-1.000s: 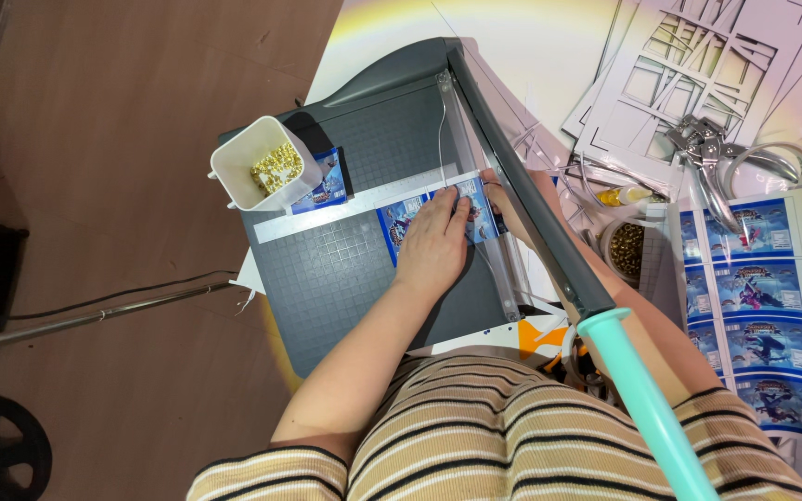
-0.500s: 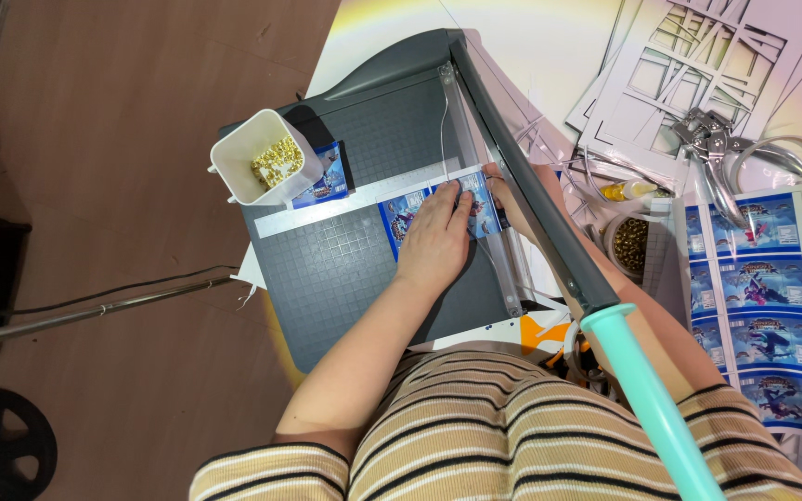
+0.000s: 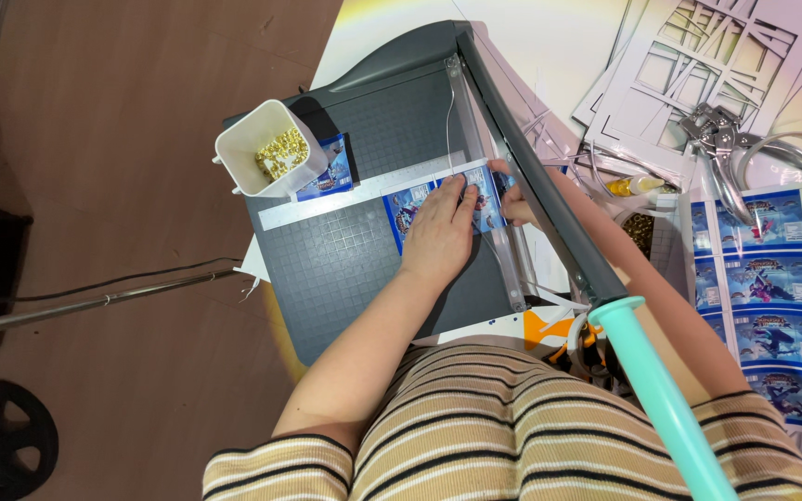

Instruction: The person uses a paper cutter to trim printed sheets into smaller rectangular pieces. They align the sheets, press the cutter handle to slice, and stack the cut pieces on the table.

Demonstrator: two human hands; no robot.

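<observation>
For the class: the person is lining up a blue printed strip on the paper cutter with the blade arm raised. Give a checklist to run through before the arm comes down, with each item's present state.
1. Strip held flat on the cutter bed by the left hand: ok.
2. Strip set against the white ruler: ok, its top edge lies along it.
3. Right hand clear of the cutting edge: not ok, its fingers lie at the edge under the raised blade arm.
4. Left fingertips short of the edge: cannot tell, they lie close to the clear guard.
5. White cup of gold bits away from the blade: ok, at the bed's far left corner.
</observation>
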